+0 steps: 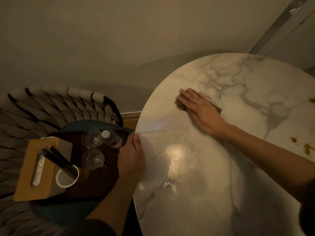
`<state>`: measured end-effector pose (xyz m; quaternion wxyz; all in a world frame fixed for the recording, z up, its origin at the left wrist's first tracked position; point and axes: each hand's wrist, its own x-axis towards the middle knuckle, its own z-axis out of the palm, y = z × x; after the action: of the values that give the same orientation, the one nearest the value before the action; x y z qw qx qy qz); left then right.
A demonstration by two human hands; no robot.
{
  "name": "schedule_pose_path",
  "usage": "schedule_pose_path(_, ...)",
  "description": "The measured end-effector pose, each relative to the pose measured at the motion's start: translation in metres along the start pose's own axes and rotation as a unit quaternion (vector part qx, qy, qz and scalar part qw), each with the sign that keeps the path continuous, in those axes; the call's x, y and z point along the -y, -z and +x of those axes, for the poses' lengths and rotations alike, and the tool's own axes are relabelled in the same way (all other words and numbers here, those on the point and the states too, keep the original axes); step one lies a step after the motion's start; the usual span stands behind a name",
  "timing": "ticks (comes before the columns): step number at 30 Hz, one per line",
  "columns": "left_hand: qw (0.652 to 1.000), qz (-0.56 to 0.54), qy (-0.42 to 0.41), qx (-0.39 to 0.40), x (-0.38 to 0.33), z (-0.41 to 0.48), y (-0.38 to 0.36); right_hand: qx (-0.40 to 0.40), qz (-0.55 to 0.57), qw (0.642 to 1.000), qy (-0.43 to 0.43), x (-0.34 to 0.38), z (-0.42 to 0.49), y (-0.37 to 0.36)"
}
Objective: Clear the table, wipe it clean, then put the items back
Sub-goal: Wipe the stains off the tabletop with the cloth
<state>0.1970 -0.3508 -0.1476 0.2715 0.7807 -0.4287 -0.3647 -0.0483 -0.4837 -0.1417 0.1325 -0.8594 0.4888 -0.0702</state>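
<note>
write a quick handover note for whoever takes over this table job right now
Left hand grips the table edge; right hand presses flat on the brown cloth.
Glasses, bottle, tissue box and utensil cup sit on the tray on the chair.
Done: table cleared. Left: wipe brown stains at the right edge, then return the items.

A domestic dining corner is suggested: a round marble worktop (196,193) is seen under the right hand (199,108), and left of the left hand (132,157) a woven-backed chair (51,103) is loaded with a tray (100,183) of cut glasses (92,137), a water bottle (112,139) and a tissue box (36,169).
</note>
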Motion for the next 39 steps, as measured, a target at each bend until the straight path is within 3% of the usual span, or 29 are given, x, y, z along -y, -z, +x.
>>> schedule_pose_path(2, 1.0, -0.002, -0.004, 0.001, 0.0, 0.0, 0.0, 0.004, -0.001, 1.0, 0.026, -0.025, -0.005, 0.011)
schedule_pose_path(6, 1.0, 0.003, -0.003, 0.002, 0.0, 0.0, -0.001, -0.069, -0.01, 0.984, -0.165, -0.084, 0.024, 0.032)
schedule_pose_path(9, 1.0, 0.0, -0.003, 0.003, 0.0, 0.0, -0.002, -0.104, -0.017, 0.963, -0.248, -0.063, 0.047, 0.028)
schedule_pose_path(12, 1.0, -0.009, -0.005, 0.003, 0.0, -0.001, -0.002, -0.118, -0.02, 0.98, -0.157, -0.003, 0.037, 0.005)
schedule_pose_path(15, 1.0, -0.015, -0.001, 0.009, 0.001, -0.001, -0.001, -0.044, -0.015, 0.998, -0.04, 0.073, -0.023, -0.026)
schedule_pose_path(18, 1.0, -0.017, -0.001, 0.0, 0.001, 0.0, -0.002, 0.041, 0.018, 0.994, 0.099, 0.127, -0.106, -0.04)
schedule_pose_path(21, 1.0, -0.012, 0.007, -0.002, -0.001, -0.001, -0.001, 0.118, -0.022, 0.968, 0.22, 0.124, -0.15, -0.031)
schedule_pose_path(23, 1.0, -0.012, 0.01, -0.001, -0.003, -0.002, 0.0, 0.126, 0.007, 0.956, 0.266, 0.094, -0.137, -0.023)
schedule_pose_path(25, 1.0, -0.011, 0.017, 0.002, -0.002, -0.001, 0.0, 0.068, 0.019, 0.972, 0.225, 0.048, -0.098, -0.013)
schedule_pose_path(28, 1.0, -0.01, 0.01, -0.002, 0.001, 0.0, -0.001, -0.019, -0.013, 0.999, 0.032, -0.029, -0.018, 0.009)
schedule_pose_path(32, 1.0, -0.004, 0.004, -0.004, 0.003, 0.0, -0.002, -0.099, -0.002, 0.977, -0.186, -0.055, 0.065, 0.021)
schedule_pose_path(34, 1.0, 0.002, 0.002, -0.008, 0.002, 0.0, -0.003, -0.103, -0.017, 0.975, -0.197, -0.026, 0.082, 0.014)
schedule_pose_path(39, 1.0, -0.009, -0.003, 0.001, 0.002, 0.0, -0.002, -0.046, -0.042, 0.998, -0.018, 0.072, 0.022, -0.027)
